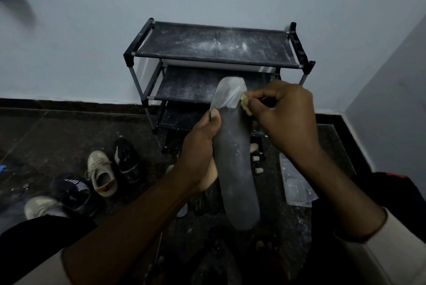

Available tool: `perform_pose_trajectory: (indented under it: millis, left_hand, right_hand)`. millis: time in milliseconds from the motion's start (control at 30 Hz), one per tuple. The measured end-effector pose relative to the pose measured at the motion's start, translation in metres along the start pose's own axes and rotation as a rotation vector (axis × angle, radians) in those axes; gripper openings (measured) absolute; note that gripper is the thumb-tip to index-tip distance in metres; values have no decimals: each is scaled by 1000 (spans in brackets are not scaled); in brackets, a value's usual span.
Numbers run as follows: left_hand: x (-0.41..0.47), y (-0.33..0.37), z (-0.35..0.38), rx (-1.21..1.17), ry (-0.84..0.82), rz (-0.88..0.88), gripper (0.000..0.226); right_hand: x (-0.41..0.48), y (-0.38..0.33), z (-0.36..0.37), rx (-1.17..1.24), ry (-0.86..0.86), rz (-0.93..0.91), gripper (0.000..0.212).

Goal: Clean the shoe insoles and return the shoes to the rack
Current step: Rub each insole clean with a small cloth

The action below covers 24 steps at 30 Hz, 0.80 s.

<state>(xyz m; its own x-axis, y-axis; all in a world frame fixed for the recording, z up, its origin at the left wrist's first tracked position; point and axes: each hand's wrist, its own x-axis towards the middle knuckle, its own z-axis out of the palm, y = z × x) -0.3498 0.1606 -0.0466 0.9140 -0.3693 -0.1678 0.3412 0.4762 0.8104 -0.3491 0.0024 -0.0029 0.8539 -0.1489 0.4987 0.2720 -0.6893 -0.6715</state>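
Note:
A long dark grey insole [235, 164] stands upright in front of me, its toe end pale and worn. My left hand [200, 146] grips its left edge near the middle, thumb on the front. My right hand [281, 116] pinches a small yellowish cleaning pad [244, 105] against the insole's right edge just below the pale toe patch. Behind the insole stands the black shoe rack [216, 58], its fabric shelves dusted with white powder.
Several shoes lie on the dark floor at the left: a beige sneaker [101, 173], a black sneaker [126, 160], another black striped one [73, 190] and a pale one [42, 207]. A clear plastic tray [296, 183] lies at the right, with small white caps [259, 169] near the rack's foot.

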Motion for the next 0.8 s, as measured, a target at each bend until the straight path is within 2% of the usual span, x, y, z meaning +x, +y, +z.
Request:
perform_pose_trajectory:
  millis: [100, 233, 400, 567, 700, 800]
  left_hand:
    - [1, 0, -1, -1, 13, 16, 42]
    - [0, 1, 0, -10, -7, -2, 43]
    - [2, -3, -3, 13, 29, 29, 43]
    - [1, -3, -2, 1, 25, 6, 42]
    - [1, -2, -3, 9, 19, 29, 42]
    - [0, -3, -2, 4, -1, 5, 41]
  right_hand:
    - [-9, -2, 4, 4, -67, 1, 5]
    - [1, 3, -1, 24, 32, 70, 4]
    - [-10, -6, 6, 18, -43, 36, 5]
    - [0, -3, 2, 20, 37, 71, 4]
    - [-10, -5, 6, 7, -41, 28, 5]
    - [-1, 0, 0, 24, 46, 75, 5]
